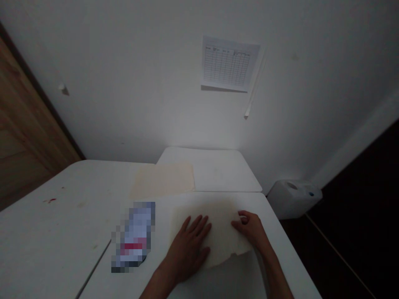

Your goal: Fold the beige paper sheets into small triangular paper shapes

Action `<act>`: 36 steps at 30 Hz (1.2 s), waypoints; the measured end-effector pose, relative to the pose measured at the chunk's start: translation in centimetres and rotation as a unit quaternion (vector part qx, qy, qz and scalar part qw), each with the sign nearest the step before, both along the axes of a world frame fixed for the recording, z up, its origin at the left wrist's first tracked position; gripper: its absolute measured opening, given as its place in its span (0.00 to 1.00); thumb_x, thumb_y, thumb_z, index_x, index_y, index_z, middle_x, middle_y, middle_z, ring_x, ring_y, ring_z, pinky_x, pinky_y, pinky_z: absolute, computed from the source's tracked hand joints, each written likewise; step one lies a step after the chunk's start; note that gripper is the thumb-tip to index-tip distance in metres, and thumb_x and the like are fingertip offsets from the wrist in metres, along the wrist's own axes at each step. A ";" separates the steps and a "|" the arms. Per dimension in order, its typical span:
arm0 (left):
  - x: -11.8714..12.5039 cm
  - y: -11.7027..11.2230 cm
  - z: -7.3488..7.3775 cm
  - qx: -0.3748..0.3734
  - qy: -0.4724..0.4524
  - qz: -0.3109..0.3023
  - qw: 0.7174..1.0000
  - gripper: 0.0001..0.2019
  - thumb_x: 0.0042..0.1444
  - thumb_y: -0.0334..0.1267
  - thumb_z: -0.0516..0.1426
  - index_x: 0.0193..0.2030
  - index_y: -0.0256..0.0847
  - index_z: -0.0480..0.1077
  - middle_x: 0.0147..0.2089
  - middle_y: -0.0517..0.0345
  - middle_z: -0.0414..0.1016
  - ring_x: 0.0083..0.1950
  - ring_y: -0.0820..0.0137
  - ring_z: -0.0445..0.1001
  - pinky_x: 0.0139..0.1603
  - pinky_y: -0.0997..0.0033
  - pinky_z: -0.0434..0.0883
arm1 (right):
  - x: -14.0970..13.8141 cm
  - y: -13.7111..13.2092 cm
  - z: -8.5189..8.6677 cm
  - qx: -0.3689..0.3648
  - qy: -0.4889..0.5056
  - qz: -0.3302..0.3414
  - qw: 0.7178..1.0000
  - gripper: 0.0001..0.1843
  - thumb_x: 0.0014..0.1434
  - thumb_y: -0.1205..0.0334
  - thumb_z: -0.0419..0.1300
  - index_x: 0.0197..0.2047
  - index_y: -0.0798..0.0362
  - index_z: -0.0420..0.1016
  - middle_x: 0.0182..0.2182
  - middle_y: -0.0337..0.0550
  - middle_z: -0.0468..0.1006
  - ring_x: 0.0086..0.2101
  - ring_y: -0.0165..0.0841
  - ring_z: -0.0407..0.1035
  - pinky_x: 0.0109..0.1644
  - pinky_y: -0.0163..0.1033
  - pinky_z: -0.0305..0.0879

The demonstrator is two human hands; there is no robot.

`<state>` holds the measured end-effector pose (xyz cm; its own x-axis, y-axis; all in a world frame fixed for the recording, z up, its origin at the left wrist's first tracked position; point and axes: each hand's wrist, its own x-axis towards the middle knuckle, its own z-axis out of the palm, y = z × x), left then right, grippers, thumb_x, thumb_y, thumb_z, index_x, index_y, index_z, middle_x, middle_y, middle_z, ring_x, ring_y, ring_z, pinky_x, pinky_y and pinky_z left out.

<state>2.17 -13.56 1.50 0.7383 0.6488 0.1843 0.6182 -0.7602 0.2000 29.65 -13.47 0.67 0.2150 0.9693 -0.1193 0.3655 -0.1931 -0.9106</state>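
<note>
A thin, cream-coloured sheet [221,236], like paper or cloth, lies on the white table in front of me, its near edge uneven and ragged. My left hand [190,249] rests flat on the sheet's left part with the fingers spread. At its right edge is my right hand [248,226], fingers bent and a gap between thumb and forefinger; nothing shows in the grip. A second cream sheet [163,180] lies flat farther back and to the left. Left of my left hand is a blurred-out, pale object with a red band [135,236]; its kind cannot be told.
White tabletops [71,216] meet at seams, with red specks at left. A printed table [229,64] hangs on the wall beside a white strip [255,87]. A white plastic canister [288,203] stands on the dark floor at right. Wooden panelling [28,112] is at left.
</note>
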 end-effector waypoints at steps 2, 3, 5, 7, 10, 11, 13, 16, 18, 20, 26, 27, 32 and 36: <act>-0.2 0.1 -0.2 0.005 0.001 0.014 1.000 0.31 0.63 0.50 0.49 0.71 0.49 0.45 0.73 0.53 0.45 0.72 0.57 0.45 0.69 0.47 0.46 | 0.1 0.0 0.0 0.000 -0.003 0.000 1.000 0.19 0.45 0.58 0.66 0.41 0.55 0.77 0.28 0.47 0.82 0.28 0.41 0.76 0.26 0.38 0.67; -0.4 0.2 -0.4 0.010 0.001 0.026 1.000 0.32 0.62 0.52 0.49 0.70 0.48 0.47 0.73 0.52 0.46 0.72 0.57 0.46 0.69 0.47 0.46 | 0.2 0.0 0.1 0.001 -0.003 0.002 1.000 0.19 0.45 0.58 0.66 0.41 0.55 0.77 0.29 0.47 0.82 0.28 0.41 0.76 0.26 0.38 0.67; -0.7 0.7 -1.0 0.026 -0.005 0.068 0.997 0.30 0.62 0.52 0.50 0.68 0.46 0.53 0.71 0.49 0.50 0.71 0.55 0.49 0.68 0.47 0.48 | 0.3 -0.1 0.2 0.007 0.001 0.005 1.000 0.18 0.45 0.58 0.66 0.41 0.55 0.77 0.29 0.47 0.82 0.28 0.41 0.76 0.27 0.39 0.67; -1.1 1.2 -1.5 0.052 -0.024 0.150 0.987 0.27 0.62 0.50 0.49 0.64 0.40 0.60 0.69 0.44 0.55 0.69 0.52 0.52 0.67 0.47 0.51 | 0.5 -0.2 0.4 0.017 0.008 0.000 1.000 0.17 0.45 0.57 0.66 0.39 0.55 0.77 0.29 0.47 0.82 0.29 0.42 0.76 0.27 0.39 0.68; -1.6 1.9 -1.7 0.080 -0.081 0.298 0.948 0.25 0.62 0.45 0.48 0.60 0.29 0.62 0.65 0.34 0.60 0.66 0.49 0.58 0.63 0.48 0.58 | 0.9 -0.2 0.6 0.031 0.032 -0.014 0.999 0.18 0.45 0.54 0.67 0.38 0.55 0.77 0.29 0.47 0.82 0.28 0.42 0.76 0.27 0.39 0.68; -1.7 2.0 -1.6 0.077 -0.107 0.328 0.936 0.25 0.62 0.44 0.48 0.60 0.28 0.62 0.63 0.33 0.62 0.64 0.49 0.60 0.62 0.49 0.60 | 1.0 -0.3 0.7 0.036 0.040 -0.018 0.998 0.18 0.45 0.52 0.67 0.37 0.55 0.77 0.28 0.47 0.82 0.28 0.42 0.76 0.27 0.40 0.68; -1.9 2.2 -1.2 0.052 -0.163 0.350 0.921 0.25 0.62 0.45 0.48 0.59 0.30 0.61 0.57 0.36 0.68 0.60 0.51 0.65 0.58 0.50 0.64 | 1.2 -0.3 0.8 0.046 0.051 -0.026 0.997 0.19 0.45 0.50 0.67 0.37 0.55 0.76 0.27 0.46 0.82 0.27 0.42 0.75 0.27 0.40 0.67; -2.0 2.2 -0.6 -0.036 -0.243 0.360 0.900 0.25 0.59 0.48 0.49 0.59 0.34 0.60 0.48 0.44 0.74 0.48 0.55 0.74 0.49 0.55 0.70 | 1.3 -0.3 0.9 0.050 0.065 -0.034 0.996 0.21 0.44 0.47 0.68 0.36 0.54 0.76 0.26 0.46 0.82 0.28 0.43 0.75 0.28 0.40 0.68; -2.0 2.3 -0.4 -0.099 -0.285 0.372 0.878 0.26 0.57 0.49 0.52 0.58 0.36 0.60 0.43 0.49 0.75 0.38 0.60 0.76 0.41 0.59 0.72 | 1.2 -0.4 1.1 0.045 0.072 -0.040 0.996 0.22 0.44 0.46 0.68 0.36 0.54 0.77 0.26 0.46 0.81 0.28 0.43 0.75 0.28 0.40 0.68; -2.1 2.5 -0.3 -0.132 -0.321 0.385 0.855 0.28 0.53 0.51 0.55 0.57 0.38 0.61 0.40 0.52 0.76 0.31 0.63 0.75 0.36 0.62 0.72 | 1.2 -0.4 1.2 0.042 0.079 -0.046 0.995 0.23 0.43 0.45 0.68 0.36 0.54 0.77 0.27 0.46 0.82 0.28 0.43 0.76 0.28 0.40 0.69; -2.6 3.2 -0.4 -0.180 -0.444 0.388 0.787 0.31 0.42 0.55 0.62 0.50 0.37 0.67 0.29 0.59 0.74 0.28 0.63 0.75 0.31 0.65 0.71 | 1.2 -0.4 0.9 0.028 0.097 -0.046 0.994 0.24 0.43 0.44 0.67 0.37 0.54 0.77 0.29 0.47 0.82 0.29 0.44 0.76 0.28 0.41 0.69; -2.6 3.2 -0.4 -0.189 -0.447 0.384 0.785 0.29 0.42 0.55 0.62 0.47 0.36 0.69 0.29 0.58 0.74 0.28 0.63 0.75 0.31 0.66 0.70 | 1.3 -0.3 0.7 0.026 0.084 -0.048 0.995 0.24 0.43 0.45 0.67 0.37 0.54 0.77 0.28 0.47 0.82 0.28 0.43 0.75 0.28 0.41 0.68; -2.9 2.9 0.1 -0.146 -0.373 0.366 0.840 0.15 0.47 0.52 0.60 0.30 0.40 0.73 0.26 0.57 0.75 0.28 0.63 0.74 0.31 0.68 0.67 | 1.8 0.0 -0.2 0.039 -0.100 -0.107 0.988 0.20 0.39 0.49 0.69 0.33 0.53 0.78 0.22 0.43 0.79 0.26 0.41 0.74 0.28 0.40 0.65; -2.9 2.7 0.5 -0.144 -0.346 0.351 0.858 0.15 0.50 0.51 0.58 0.24 0.42 0.72 0.23 0.58 0.75 0.26 0.65 0.73 0.30 0.71 0.64 | 1.8 0.1 -0.2 0.065 -0.092 -0.101 0.989 0.20 0.41 0.48 0.68 0.34 0.53 0.79 0.23 0.43 0.79 0.26 0.40 0.73 0.30 0.41 0.66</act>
<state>-0.73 -10.90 2.02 -0.0753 0.9811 0.1782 0.5621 -0.1058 0.8203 31.48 -13.42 0.48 0.4112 0.9094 0.0627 0.4928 -0.1639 -0.8546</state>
